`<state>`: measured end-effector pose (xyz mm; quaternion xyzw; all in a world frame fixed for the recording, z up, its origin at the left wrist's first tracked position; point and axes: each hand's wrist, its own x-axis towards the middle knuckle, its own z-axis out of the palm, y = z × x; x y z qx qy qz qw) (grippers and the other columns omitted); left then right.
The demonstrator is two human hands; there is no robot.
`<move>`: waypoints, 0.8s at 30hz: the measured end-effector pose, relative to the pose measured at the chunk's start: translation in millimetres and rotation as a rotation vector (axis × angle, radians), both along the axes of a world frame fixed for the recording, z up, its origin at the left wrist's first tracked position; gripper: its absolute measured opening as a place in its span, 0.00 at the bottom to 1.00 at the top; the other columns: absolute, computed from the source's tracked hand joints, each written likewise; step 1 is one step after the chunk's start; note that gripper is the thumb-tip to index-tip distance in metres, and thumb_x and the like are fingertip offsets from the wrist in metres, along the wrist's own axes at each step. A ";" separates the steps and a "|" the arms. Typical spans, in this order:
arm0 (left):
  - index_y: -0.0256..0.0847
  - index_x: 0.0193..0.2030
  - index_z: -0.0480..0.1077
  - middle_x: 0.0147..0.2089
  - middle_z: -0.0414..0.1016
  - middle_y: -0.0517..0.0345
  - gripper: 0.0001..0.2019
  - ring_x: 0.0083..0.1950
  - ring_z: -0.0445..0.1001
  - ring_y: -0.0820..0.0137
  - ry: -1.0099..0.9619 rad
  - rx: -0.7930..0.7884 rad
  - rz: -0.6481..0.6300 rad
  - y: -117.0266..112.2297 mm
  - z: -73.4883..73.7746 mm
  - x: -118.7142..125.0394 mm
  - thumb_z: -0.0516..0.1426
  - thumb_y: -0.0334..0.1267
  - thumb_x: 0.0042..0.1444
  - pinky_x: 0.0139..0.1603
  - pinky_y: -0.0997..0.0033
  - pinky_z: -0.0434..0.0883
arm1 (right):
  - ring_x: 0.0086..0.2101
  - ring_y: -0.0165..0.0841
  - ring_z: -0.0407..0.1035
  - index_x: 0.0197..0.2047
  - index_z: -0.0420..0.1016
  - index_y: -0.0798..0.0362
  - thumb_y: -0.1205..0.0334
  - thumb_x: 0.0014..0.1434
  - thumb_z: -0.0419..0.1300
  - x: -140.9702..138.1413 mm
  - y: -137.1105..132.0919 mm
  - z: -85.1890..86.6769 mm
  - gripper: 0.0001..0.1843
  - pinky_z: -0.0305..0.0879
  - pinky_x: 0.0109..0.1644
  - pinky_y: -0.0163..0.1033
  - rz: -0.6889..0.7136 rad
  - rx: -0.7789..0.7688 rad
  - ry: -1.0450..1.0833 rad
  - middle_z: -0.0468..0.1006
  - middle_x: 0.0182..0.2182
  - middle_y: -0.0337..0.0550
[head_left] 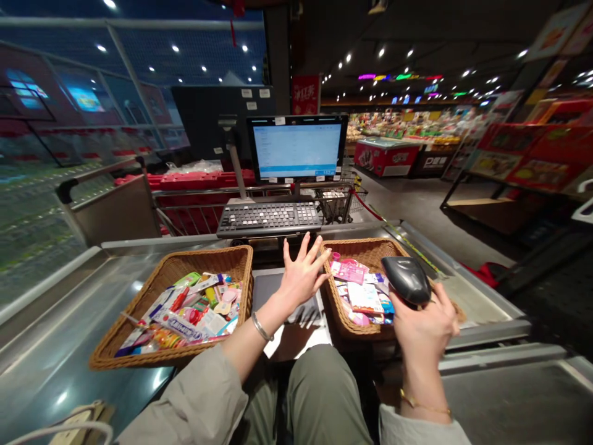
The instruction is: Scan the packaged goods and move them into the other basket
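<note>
My right hand (424, 330) is wrapped round a black handheld barcode scanner (406, 279), whose head is raised over the right end of a wicker basket (356, 329). Pink, white and blue packets (365, 296) lie inside that basket. With fingers spread, my left hand (302, 272) reaches forward, palm down and holding nothing, beside the basket's left rim. Beneath it is a flat grey panel (265, 290) between the two baskets. Just beyond its fingertips stands a black keyboard (271, 215).
A second wicker basket (248, 266) of mixed small packages stands on the steel counter (50, 364) at left. Behind the keyboard is a lit monitor (299, 148). Wire trolleys (194, 207) stand behind the counter. A white cable (69, 429) lies at the lower left.
</note>
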<state>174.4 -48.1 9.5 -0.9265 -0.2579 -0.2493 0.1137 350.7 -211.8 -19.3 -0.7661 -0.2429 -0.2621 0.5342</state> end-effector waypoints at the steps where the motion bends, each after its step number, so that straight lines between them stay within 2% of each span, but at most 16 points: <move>1: 0.50 0.71 0.59 0.77 0.49 0.48 0.30 0.78 0.40 0.48 -0.003 -0.007 0.007 0.6 -0.2 -4.3 0.55 0.50 0.64 0.70 0.24 0.34 | 0.55 0.55 0.68 0.35 0.79 0.56 0.42 0.47 0.66 -2.2 1.2 1.5 0.24 0.56 0.62 0.62 0.013 -0.004 -0.007 0.79 0.45 0.60; 8: 0.49 0.70 0.61 0.77 0.48 0.47 0.30 0.78 0.41 0.48 -0.015 -0.049 0.080 9.3 -5.5 -39.4 0.56 0.52 0.63 0.69 0.23 0.36 | 0.53 0.54 0.69 0.33 0.78 0.55 0.43 0.46 0.66 -24.3 13.5 13.1 0.22 0.57 0.62 0.61 0.086 -0.033 -0.037 0.78 0.46 0.59; 13: 0.47 0.70 0.61 0.76 0.48 0.44 0.31 0.77 0.42 0.46 -0.008 -0.058 0.135 14.7 -7.4 -69.9 0.58 0.51 0.62 0.68 0.22 0.39 | 0.54 0.54 0.68 0.32 0.77 0.55 0.43 0.48 0.66 -43.0 27.6 18.9 0.22 0.55 0.63 0.61 0.161 -0.026 -0.059 0.79 0.43 0.58; 18: 0.48 0.70 0.61 0.76 0.48 0.45 0.31 0.77 0.43 0.46 -0.019 -0.073 0.204 20.5 -8.2 -101.8 0.58 0.50 0.62 0.68 0.22 0.40 | 0.56 0.53 0.67 0.34 0.78 0.55 0.41 0.49 0.65 -59.2 43.1 18.8 0.23 0.57 0.61 0.59 0.227 -0.043 -0.090 0.78 0.47 0.59; 24: 0.47 0.70 0.62 0.77 0.47 0.45 0.31 0.77 0.43 0.46 0.002 -0.089 0.298 30.7 -11.1 -139.3 0.59 0.50 0.61 0.68 0.22 0.39 | 0.55 0.55 0.68 0.30 0.77 0.55 0.41 0.50 0.65 -78.3 59.7 16.4 0.23 0.56 0.61 0.60 0.306 -0.045 -0.116 0.80 0.41 0.58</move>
